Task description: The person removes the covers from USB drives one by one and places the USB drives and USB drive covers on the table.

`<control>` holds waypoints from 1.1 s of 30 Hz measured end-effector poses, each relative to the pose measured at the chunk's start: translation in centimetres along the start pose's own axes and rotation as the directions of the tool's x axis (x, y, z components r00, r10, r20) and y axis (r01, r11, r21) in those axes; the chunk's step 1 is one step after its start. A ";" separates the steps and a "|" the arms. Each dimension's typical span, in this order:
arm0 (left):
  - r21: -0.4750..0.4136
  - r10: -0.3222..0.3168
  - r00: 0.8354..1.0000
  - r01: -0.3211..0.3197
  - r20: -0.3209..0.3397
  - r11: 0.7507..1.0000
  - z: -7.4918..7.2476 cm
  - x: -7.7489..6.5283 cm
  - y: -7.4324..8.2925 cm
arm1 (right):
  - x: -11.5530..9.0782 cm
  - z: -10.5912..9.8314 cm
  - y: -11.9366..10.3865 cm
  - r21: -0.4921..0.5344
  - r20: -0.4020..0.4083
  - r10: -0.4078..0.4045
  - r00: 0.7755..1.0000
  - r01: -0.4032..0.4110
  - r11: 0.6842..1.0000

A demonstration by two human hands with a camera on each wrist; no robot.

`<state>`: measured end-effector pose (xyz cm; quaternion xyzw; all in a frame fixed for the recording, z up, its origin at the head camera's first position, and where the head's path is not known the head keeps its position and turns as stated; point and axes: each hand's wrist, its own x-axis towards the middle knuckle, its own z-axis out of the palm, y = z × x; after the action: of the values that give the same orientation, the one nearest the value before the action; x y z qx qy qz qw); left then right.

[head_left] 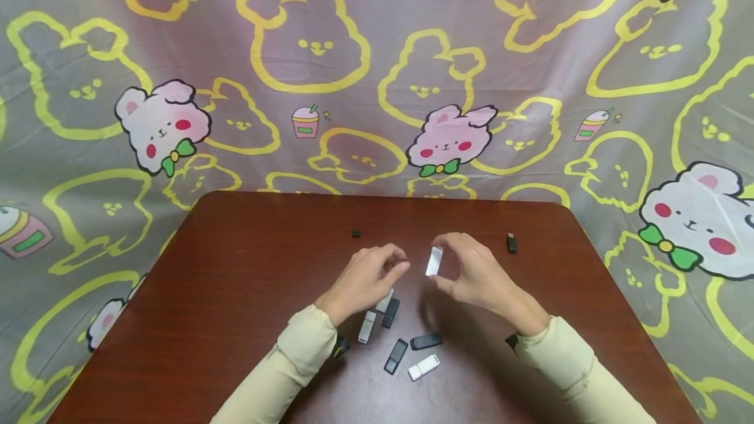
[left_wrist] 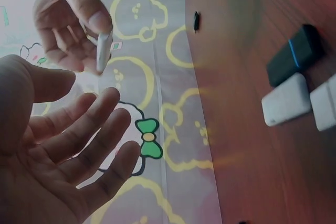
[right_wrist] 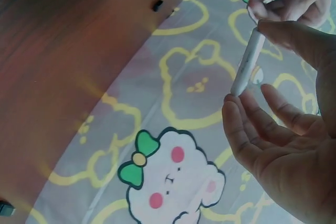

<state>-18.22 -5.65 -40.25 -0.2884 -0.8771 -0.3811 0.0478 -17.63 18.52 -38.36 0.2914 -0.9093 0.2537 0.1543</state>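
Observation:
My right hand [head_left: 474, 275] pinches a white USB stick [head_left: 434, 261] by its two ends, between thumb and fingertips, above the table. In the right wrist view the white stick [right_wrist: 248, 61] is seen edge-on. My left hand [head_left: 368, 277] hovers to its left with loosely bent fingers; in the left wrist view this hand [left_wrist: 68, 145] holds nothing. Below the left hand lie a grey USB stick [head_left: 367, 327], a dark one [head_left: 391, 313] and a pale one [head_left: 384, 302] partly hidden by that hand.
Nearer me lie two black sticks [head_left: 395, 356] [head_left: 427, 341] and a white stick [head_left: 424, 368]. Farther off are a small black piece [head_left: 356, 233] and, at right, a black USB stick [head_left: 512, 243] with its metal plug showing. Behind the brown table [head_left: 265, 247] hangs a cartoon-print cloth [head_left: 365, 110].

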 end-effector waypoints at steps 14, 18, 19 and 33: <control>-0.112 -0.026 0.994 0.038 0.109 0.993 1.4 1.2 1.1 | 0.3 0.7 -1.2 0.014 -0.125 -0.215 0.968 0.219 0.976; -0.156 -0.031 0.993 0.048 0.114 0.987 1.8 1.3 1.0 | 0.2 0.9 -1.4 -0.001 -0.107 -0.207 0.972 0.208 0.978; -0.153 -0.033 0.993 0.050 0.110 0.987 1.9 1.3 1.0 | 0.2 1.0 -1.4 -0.007 -0.102 -0.206 0.973 0.206 0.978; -0.011 0.025 0.999 -0.024 0.039 1.000 1.9 1.2 1.1 | 0.3 0.9 -1.2 -0.123 -0.051 -0.244 0.969 0.236 0.964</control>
<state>-18.35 -3.24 -40.52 -0.3069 -0.8723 -0.3792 0.0337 -17.27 16.97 -38.51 0.3813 -0.8750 0.1893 0.2306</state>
